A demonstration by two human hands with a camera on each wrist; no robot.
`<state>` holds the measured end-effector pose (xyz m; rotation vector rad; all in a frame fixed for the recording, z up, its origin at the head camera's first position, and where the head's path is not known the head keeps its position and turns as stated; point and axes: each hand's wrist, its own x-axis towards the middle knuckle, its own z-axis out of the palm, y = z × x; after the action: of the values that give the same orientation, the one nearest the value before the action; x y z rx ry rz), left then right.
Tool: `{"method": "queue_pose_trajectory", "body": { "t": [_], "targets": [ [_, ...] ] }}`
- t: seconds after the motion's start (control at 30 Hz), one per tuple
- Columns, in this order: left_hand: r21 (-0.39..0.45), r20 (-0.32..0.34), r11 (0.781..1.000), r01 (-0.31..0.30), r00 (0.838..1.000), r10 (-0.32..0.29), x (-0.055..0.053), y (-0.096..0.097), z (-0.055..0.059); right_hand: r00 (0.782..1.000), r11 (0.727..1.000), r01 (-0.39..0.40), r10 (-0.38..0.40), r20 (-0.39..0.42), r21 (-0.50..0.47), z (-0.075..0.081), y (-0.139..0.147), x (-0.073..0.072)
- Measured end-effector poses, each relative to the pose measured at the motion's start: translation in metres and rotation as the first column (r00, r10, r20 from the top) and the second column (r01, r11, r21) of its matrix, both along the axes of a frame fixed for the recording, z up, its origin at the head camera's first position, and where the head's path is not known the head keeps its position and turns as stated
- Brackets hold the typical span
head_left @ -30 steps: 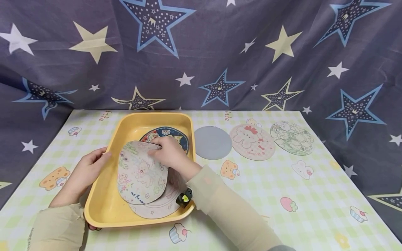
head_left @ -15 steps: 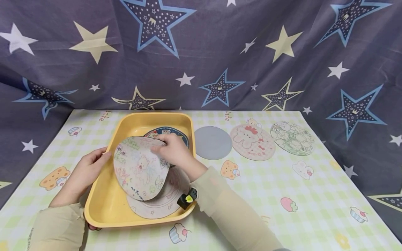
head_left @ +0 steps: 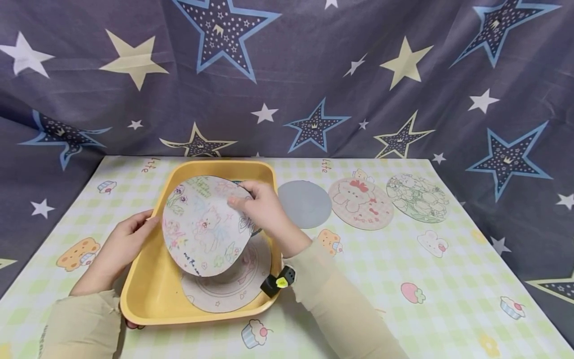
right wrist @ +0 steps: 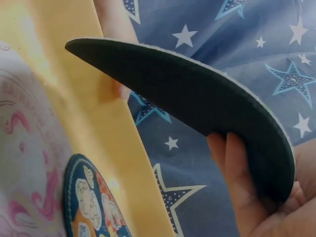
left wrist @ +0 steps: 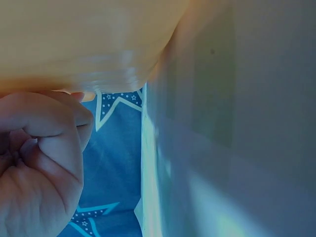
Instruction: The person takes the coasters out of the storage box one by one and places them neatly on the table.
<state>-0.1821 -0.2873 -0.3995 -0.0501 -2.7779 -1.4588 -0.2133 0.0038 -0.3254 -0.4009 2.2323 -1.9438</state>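
My right hand (head_left: pixel 266 207) pinches the upper right edge of a round mat (head_left: pixel 204 227) with a pale bear-and-flower print. This mat is raised and tilted over a yellow tray (head_left: pixel 150 294); its black underside shows in the right wrist view. On the tray's left rim, my left hand (head_left: pixel 123 244) grips with the thumb on top, its fingers (left wrist: pixel 64 118) curled against the outer wall. Inside the tray lies a round pink-and-white mat (head_left: pixel 219 297), partly covered by the raised one. A dark blue round mat (right wrist: pixel 94 205) beside it is almost hidden in the head view.
Right of the tray, a plain grey disc (head_left: pixel 305 204), a pink rabbit mat (head_left: pixel 360 204) and a green floral mat (head_left: pixel 417 198) lie in a row on the checked tablecloth (head_left: pixel 358 289). A star-print curtain (head_left: pixel 287 75) hangs behind the table.
My right hand has moved up and to the right, lifting the bear-print mat higher. The raised mat now hides nearly all of the dark blue one. My left hand stays on the rim.
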Motion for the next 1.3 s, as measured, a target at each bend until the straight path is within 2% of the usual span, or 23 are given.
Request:
{"method": "queue_pose_trajectory", "body": {
  "t": [0.23,0.4,0.57,0.8,0.97,1.3],
  "targets": [
    [-0.002,0.016,1.000,-0.004,1.000,0.004,0.000,0.000,0.000,1.000,0.996,0.011,-0.009,0.028,-0.091,0.003,0.012,0.000],
    [-0.002,0.015,1.000,-0.002,1.000,0.002,0.000,0.000,0.001,0.998,0.982,0.018,-0.008,0.057,-0.186,0.005,0.026,0.001],
    [0.002,-0.004,1.000,0.002,1.000,-0.002,0.000,0.000,0.001,0.997,0.974,0.032,-0.014,0.082,-0.224,0.008,0.040,0.005],
    [0.007,0.008,1.000,0.004,1.000,-0.004,0.001,0.000,0.001,0.992,0.954,0.035,0.002,0.124,-0.297,0.008,0.056,0.012],
    [0.010,0.014,1.000,0.006,1.000,-0.006,0.000,0.000,0.001,0.992,0.946,0.002,0.039,0.119,-0.325,0.007,0.070,0.016],
    [0.009,0.018,1.000,0.005,1.000,-0.005,0.000,-0.001,0.000,0.990,0.954,0.032,0.010,0.138,-0.299,-0.003,0.101,0.021]
  ]
}}
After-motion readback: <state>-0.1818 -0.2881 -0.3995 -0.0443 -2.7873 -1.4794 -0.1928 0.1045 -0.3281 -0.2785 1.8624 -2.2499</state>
